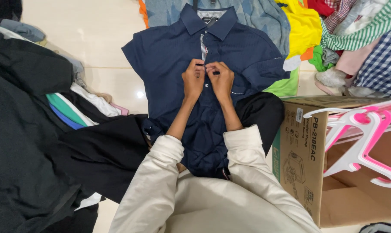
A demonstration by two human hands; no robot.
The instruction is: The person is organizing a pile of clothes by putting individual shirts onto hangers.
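A navy short-sleeved collared shirt (212,56) lies face up on the pale tiled floor (87,39), its hem near the person's lap. The left hand (193,80) and right hand (222,80) pinch the placket mid-chest, each grip closed on fabric at a button. The collar lies open; lower buttons look undone.

Single head-worn view, looking steeply down, close over the floor (96,34) in front

Navy polo shirt (169,56), flat, face-up
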